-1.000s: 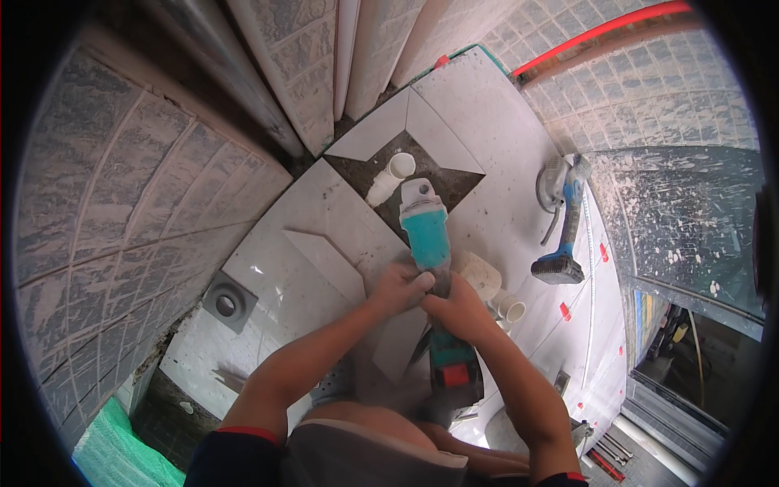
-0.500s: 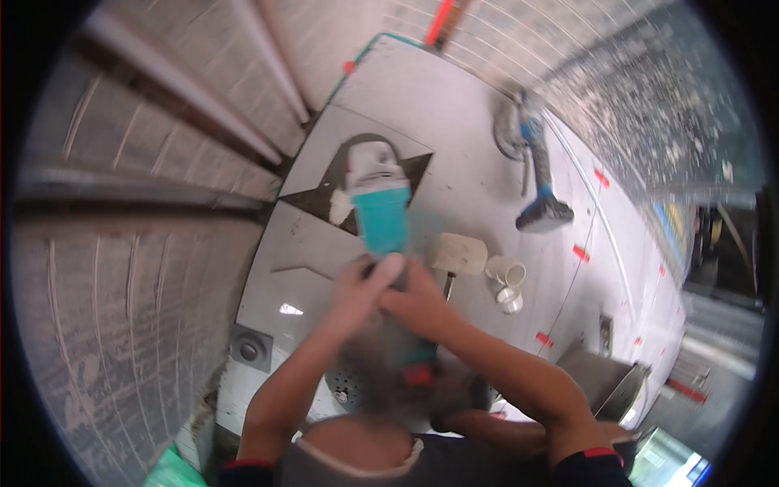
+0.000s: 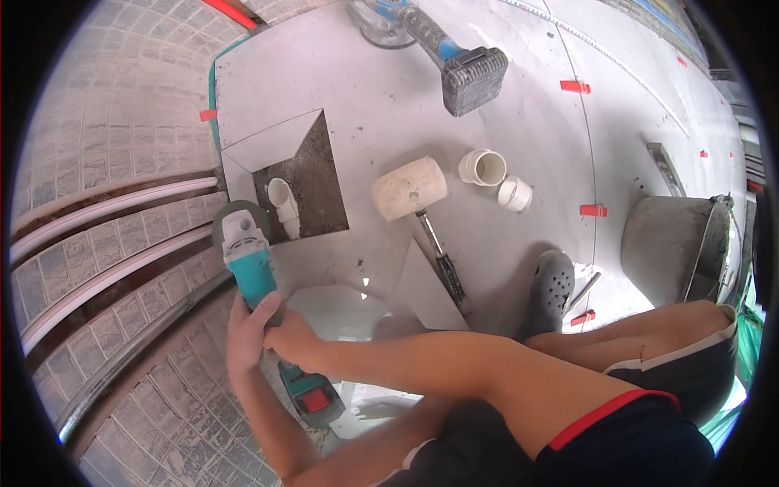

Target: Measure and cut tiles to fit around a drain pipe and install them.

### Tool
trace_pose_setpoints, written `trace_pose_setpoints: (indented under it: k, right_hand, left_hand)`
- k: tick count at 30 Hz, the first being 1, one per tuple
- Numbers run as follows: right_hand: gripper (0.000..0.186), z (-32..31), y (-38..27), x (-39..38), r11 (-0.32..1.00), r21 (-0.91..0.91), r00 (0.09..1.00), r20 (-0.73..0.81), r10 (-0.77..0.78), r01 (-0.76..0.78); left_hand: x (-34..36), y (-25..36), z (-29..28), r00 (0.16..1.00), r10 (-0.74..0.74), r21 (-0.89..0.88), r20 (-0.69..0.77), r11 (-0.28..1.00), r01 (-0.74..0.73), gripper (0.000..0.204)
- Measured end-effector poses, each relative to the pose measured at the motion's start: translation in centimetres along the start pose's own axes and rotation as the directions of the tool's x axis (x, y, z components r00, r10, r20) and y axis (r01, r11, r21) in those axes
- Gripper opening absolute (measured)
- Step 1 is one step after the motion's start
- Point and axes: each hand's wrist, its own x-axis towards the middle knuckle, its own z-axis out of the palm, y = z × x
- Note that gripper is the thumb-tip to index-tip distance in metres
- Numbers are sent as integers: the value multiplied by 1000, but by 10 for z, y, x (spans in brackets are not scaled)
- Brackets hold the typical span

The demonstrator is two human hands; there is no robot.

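Both hands, left hand [image 3: 247, 329] and right hand [image 3: 294, 345], grip the teal angle grinder [image 3: 251, 272].

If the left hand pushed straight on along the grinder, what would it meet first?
Probably the cut tile edge around the dark floor opening. The left hand grips the teal grinder, which points up-picture toward the white pipe in that opening. Depth is unclear.
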Motion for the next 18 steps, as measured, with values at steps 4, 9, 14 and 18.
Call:
trace_pose_setpoints:
  k: [4,9,14,18]
  right_hand:
    - [55,-21,16,40,998,-5,995,82,55,-55]
    - [47,-26,25,66,996,8,992,89,87,-89]
    - [48,-20,29,75,997,54,996,69,53,-57]
    - [49,-21,30,79,998,46,996,79,31,-34]
  left_hand:
    - [27,-14,4,1000,16,59,8,998,-16,52]
    - [45,-31,1,1000,8,21,-20,1000,-7,53]
    - [52,-38,-6,998,-6,6,-61,1000,7,54]
    - [56,-43,-7,997,-42,-17,-69,999,41,54]
